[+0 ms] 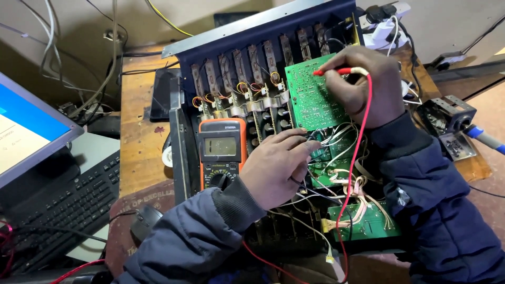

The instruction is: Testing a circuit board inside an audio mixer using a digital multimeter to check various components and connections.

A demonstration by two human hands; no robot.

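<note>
My right hand pinches a red test probe, its tip touching the upper part of a green circuit board that stands tilted inside an opened dark metal chassis. A red lead runs from the probe down across the wiring. My left hand is curled low in the chassis among white and black wires, its fingertips by a lower green board; what it holds is hidden. An orange multimeter with a grey screen rests inside the chassis, just left of my left hand.
A black keyboard and a lit monitor sit at left, a black mouse near them. The wooden table carries the chassis. A metal stand and blue-handled tool lie at right; a white power strip is behind.
</note>
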